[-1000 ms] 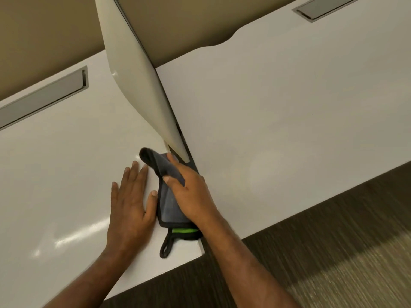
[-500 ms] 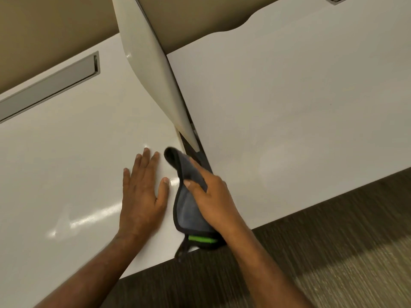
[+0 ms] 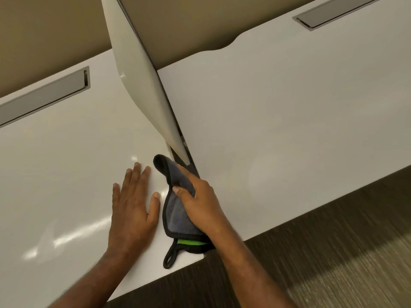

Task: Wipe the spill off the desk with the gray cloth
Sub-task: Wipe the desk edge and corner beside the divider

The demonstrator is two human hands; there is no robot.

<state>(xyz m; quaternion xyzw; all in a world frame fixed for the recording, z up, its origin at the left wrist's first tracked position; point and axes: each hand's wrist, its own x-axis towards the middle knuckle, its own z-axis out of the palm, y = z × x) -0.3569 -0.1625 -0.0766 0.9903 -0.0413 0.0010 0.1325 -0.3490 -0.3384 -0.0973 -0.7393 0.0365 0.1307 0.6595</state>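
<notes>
The gray cloth [image 3: 178,215], black-edged with a green tag and a hanging loop, lies at the right end of the left white desk [image 3: 66,170], close to its front corner. My right hand [image 3: 200,203] presses on it, thumb and fingers closed over a raised fold near the foot of the divider. Flat on the same desk, just left of the cloth, rests my left hand [image 3: 133,207], its fingers spread and holding nothing. No spill stands out on the glossy surface, only light reflections.
A cream divider panel [image 3: 142,85] rises between the left desk and a second white desk [image 3: 289,130] on the right. Each desk has a gray cable slot [image 3: 44,96] near its back edge. Dark wood-grain floor [image 3: 322,252] lies in front.
The camera view has shifted a little. My right hand and the cloth have slid slightly along the desk's right end by the divider; my left hand stays flat beside them.
</notes>
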